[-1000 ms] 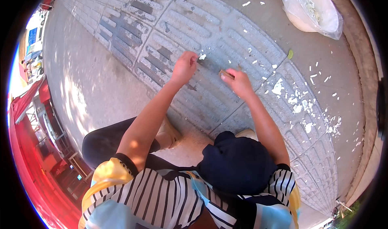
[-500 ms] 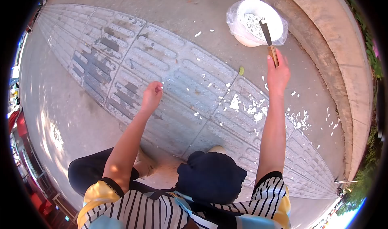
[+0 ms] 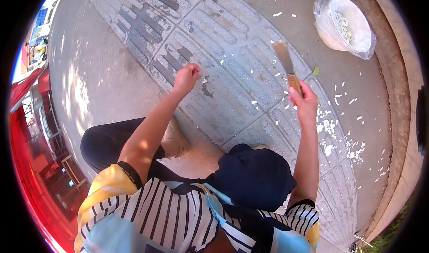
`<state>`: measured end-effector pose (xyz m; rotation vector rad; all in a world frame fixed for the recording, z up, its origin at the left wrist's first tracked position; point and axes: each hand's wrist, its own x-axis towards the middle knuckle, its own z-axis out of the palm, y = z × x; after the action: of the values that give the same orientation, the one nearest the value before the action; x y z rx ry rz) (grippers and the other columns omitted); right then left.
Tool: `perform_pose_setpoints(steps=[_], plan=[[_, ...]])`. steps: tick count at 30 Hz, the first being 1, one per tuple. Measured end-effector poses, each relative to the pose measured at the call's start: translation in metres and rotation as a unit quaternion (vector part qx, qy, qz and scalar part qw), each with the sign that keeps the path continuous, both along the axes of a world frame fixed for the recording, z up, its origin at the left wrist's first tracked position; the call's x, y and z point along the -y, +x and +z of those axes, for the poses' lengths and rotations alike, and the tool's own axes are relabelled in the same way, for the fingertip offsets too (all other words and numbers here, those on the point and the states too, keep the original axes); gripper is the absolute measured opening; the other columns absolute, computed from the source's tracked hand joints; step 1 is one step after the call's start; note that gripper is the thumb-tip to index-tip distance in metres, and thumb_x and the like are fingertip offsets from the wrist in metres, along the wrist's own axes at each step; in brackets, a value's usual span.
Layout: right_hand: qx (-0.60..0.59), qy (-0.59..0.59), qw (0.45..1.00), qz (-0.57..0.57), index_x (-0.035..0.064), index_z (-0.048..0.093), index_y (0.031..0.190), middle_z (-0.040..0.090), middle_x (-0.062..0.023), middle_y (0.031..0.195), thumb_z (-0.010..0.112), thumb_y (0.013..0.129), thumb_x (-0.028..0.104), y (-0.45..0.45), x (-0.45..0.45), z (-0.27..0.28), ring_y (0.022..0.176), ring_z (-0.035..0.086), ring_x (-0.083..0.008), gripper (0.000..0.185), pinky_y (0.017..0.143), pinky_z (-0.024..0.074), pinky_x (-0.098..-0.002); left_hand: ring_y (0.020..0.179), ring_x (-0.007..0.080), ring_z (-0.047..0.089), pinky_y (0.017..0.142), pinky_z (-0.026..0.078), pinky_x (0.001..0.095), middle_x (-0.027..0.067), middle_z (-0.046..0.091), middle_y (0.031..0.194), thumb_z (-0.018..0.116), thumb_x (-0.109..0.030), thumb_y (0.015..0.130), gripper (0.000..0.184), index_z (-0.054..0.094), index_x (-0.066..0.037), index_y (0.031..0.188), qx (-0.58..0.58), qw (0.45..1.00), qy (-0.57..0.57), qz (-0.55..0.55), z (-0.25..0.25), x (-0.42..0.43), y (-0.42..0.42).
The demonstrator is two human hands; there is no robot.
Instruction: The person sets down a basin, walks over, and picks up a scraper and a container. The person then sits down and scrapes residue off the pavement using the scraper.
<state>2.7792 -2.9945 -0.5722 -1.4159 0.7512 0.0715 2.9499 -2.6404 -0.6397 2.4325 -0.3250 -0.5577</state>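
Over the grey, ribbed paving slabs [image 3: 223, 34], my right hand [image 3: 305, 103] holds up a scraper with a flat metal blade and a brown wooden handle [image 3: 288, 68]. Half a second ago I had that blade at the round white bowl wrapped in clear plastic [image 3: 359, 23]; now it is back over the slabs, well apart from the bowl, which stands at upper right with white bits inside. For the work on my feed, I judge that the blade is free of the bowl and within reach of the ground again. One white speck shows by its edge; I cannot tell if it clings there or lies beneath.

The scraper's long axis runs steeply across the view: handle end low and to the right, in my grip, blade end high and slightly left, pointing away from the body. Its broad face is turned up toward my camera. How far it hangs above the slabs I can't judge from here.

My right fingers are wrapped around the handle, thumb along its side. My left hand [image 3: 186, 78] is over the slabs with its fingers curled and pressed together; whether they pinch a flake I can't tell. Scattered white flakes [image 3: 328, 150] lie beyond my right forearm.
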Motion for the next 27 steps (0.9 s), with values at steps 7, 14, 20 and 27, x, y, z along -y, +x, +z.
perform_pose_setpoints(steps=[7,14,20,27], plan=[[-0.093,0.148,0.975,0.140,0.0057,0.062,0.112,0.061,-0.0024,0.072,0.064,0.081,0.014,-0.042,-0.143,-0.096,0.058,0.055,-0.0097,0.032,0.055,0.0448,-0.0264,0.076,0.0291,0.059,0.069,0.048,0.0365,0.0132,0.059,0.083,0.064,-0.005,0.074,0.018,0.058,-0.003,0.092,0.023,0.997,0.060,-0.033,-0.015,-0.014,-0.038],[-0.067,-0.027,0.973,0.220,0.0079,0.063,0.107,0.064,-0.0156,0.076,0.063,0.080,0.023,0.002,-0.149,-0.093,0.067,0.062,-0.0264,0.031,0.065,0.0474,-0.0370,0.077,0.0296,0.060,0.068,0.048,0.0375,0.0136,0.060,0.081,0.063,-0.007,0.075,0.015,0.059,-0.004,0.089,0.063,0.996,0.058,-0.028,-0.020,-0.006,-0.041],[-0.083,-0.064,0.964,0.245,0.0076,0.065,0.104,0.065,-0.0185,0.084,0.063,0.079,0.024,0.017,-0.140,-0.078,0.081,0.062,-0.0350,0.030,0.073,0.0471,-0.0410,0.077,0.0301,0.060,0.069,0.048,0.0398,0.0109,0.062,0.080,0.061,-0.010,0.077,0.010,0.058,-0.006,0.085,0.087,0.990,0.104,-0.026,-0.031,-0.005,-0.042],[-0.110,-0.046,0.962,0.246,0.0063,0.065,0.102,0.065,-0.0182,0.081,0.063,0.078,0.023,0.023,-0.141,-0.082,0.078,0.062,-0.0336,0.029,0.071,0.0470,-0.0402,0.076,0.0289,0.061,0.068,0.048,0.0381,0.0106,0.063,0.080,0.061,-0.011,0.077,0.008,0.061,-0.006,0.083,0.051,0.996,0.076,-0.003,-0.027,-0.003,-0.038]])
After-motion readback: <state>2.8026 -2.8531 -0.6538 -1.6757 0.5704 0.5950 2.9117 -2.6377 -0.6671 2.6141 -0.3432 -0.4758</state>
